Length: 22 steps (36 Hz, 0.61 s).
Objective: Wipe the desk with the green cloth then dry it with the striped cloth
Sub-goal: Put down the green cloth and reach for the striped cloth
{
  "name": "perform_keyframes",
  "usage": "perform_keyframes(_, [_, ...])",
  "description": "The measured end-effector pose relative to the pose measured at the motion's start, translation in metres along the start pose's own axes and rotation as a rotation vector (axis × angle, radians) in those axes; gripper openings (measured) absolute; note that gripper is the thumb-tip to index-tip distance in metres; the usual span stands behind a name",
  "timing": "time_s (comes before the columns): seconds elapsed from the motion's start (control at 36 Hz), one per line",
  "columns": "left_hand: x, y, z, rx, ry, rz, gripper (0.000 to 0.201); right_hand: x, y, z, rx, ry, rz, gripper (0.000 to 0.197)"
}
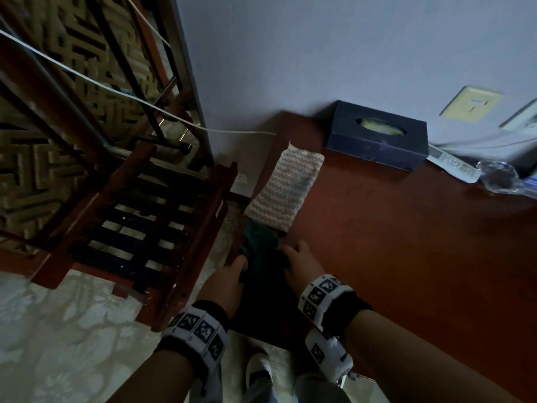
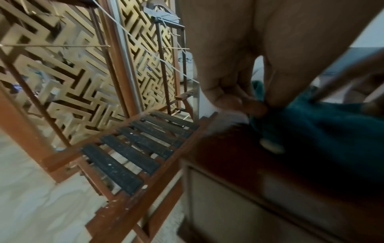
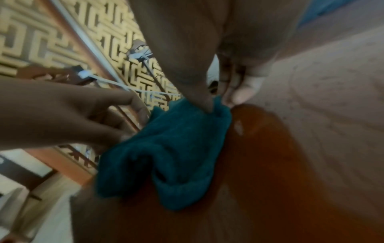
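The dark green cloth [image 1: 258, 242] lies bunched at the left edge of the reddish wooden desk [image 1: 406, 242]. My left hand [image 1: 232, 271] pinches its near left part, and the left wrist view shows the fingertips [image 2: 255, 108] nipping the green cloth [image 2: 322, 128]. My right hand [image 1: 299, 260] grips its right side; the right wrist view shows the thumb [image 3: 203, 100] pressed into the green cloth [image 3: 172, 148]. The folded striped cloth [image 1: 286, 187] lies just beyond, along the same edge, touching the green one's far end.
A dark blue tissue box [image 1: 377, 135] stands at the back against the wall. A white remote [image 1: 453, 164] and crumpled clear plastic [image 1: 499, 175] lie at the back right. A wooden slatted rack [image 1: 139, 228] stands left of the desk. A white cable [image 1: 116, 91] runs above it.
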<state>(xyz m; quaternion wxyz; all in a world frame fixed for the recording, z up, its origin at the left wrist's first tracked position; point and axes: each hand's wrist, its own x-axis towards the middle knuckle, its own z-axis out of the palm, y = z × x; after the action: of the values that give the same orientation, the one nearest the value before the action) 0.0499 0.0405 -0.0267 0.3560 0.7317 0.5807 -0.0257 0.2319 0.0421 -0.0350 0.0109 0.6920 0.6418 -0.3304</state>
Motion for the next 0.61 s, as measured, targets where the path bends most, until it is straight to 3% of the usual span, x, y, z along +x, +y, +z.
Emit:
perform_keyframes(0.22, [-0.001,-0.011,-0.01,0.08,-0.128,-0.039,0.024,0.007,0.001,-0.005,0.04,0.048,0.056,0.04])
perform_keyframes(0.33, [0.01,-0.002,-0.013,0.165,0.033,-0.027,0.019,0.009,0.006,-0.008,0.227,0.092,0.128,0.027])
perform_keyframes(0.44, [0.026,0.011,-0.003,0.19,0.012,0.055,0.033,0.014,0.006,-0.007,0.189,0.016,0.094,0.041])
perform_keyframes(0.53, [0.036,0.016,0.005,0.25,-0.008,0.059,0.043,0.018,0.005,-0.006,0.171,0.119,0.03,0.03])
perform_keyframes(0.61, [0.039,0.015,0.01,0.328,-0.094,0.049,0.063,0.021,0.01,-0.006,0.168,0.231,0.06,0.018])
